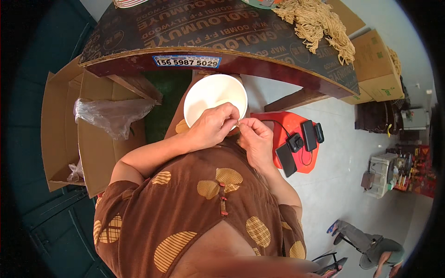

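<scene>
A white round tub (204, 95) sits in my lap, its open mouth facing up, just in front of the table edge. My left hand (212, 124) bends over the tub's near rim, with thumb and forefinger pinched. Close against it, my right hand (255, 138) is pinched too, and the fingertips of both hands meet at the near right side of the rim. Whatever lies between the fingertips is too small to make out. The other fingers of both hands are curled in.
A dark plywood table (194, 32) spans the front, with a heap of cream strands (320, 25) at its right. An open carton (99, 153) with clear plastic (111, 116) stands left. Electronic devices (295, 142) lie on a red stool (278, 123). A person (382, 252) sits far right.
</scene>
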### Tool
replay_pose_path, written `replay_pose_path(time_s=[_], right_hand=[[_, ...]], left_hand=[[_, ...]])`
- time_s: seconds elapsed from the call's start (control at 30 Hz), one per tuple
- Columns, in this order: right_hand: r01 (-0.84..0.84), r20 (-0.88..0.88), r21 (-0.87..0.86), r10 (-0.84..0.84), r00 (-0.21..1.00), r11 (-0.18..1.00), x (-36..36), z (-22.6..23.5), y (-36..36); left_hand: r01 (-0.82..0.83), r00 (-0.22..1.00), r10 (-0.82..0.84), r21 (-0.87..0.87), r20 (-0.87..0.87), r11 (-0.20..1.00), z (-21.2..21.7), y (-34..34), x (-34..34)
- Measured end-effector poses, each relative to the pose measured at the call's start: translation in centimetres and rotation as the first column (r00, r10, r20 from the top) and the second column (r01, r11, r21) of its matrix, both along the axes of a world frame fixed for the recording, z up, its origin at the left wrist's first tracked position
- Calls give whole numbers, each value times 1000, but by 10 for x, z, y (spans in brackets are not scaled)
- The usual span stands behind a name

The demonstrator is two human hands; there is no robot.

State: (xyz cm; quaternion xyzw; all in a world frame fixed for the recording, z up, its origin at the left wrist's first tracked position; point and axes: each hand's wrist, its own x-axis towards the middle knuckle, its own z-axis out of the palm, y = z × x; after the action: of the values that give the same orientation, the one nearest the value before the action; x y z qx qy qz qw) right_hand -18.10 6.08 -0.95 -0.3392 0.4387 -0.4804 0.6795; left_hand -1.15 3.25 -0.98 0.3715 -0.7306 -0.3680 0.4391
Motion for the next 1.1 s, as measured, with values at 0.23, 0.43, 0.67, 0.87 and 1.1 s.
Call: replay_pose_path(time_s=[0.23,0.43,0.67,0.87,1.1], right_hand=[[-17,144,103,2,990,995,-1,2,-3],[-2,139,130,-16,990,992,1,7,-4],[-2,143,113,-14,990,994,-1,4,-4],[6,100,57,-12,995,998,1,4,-3],[-103,-371,-278,-8,928,955,-7,8,-9]], left_hand=[[0,1000,1,-101,9,995,6,3,6],[25,999,-19,-213,32,977,5,5,3],[6,999,2,-150,50,989,3,3,2],[2,1000,-2,-26,-8,1000,-1,4,0],[45,996,-36,106,-87,993,-2,3,2]])
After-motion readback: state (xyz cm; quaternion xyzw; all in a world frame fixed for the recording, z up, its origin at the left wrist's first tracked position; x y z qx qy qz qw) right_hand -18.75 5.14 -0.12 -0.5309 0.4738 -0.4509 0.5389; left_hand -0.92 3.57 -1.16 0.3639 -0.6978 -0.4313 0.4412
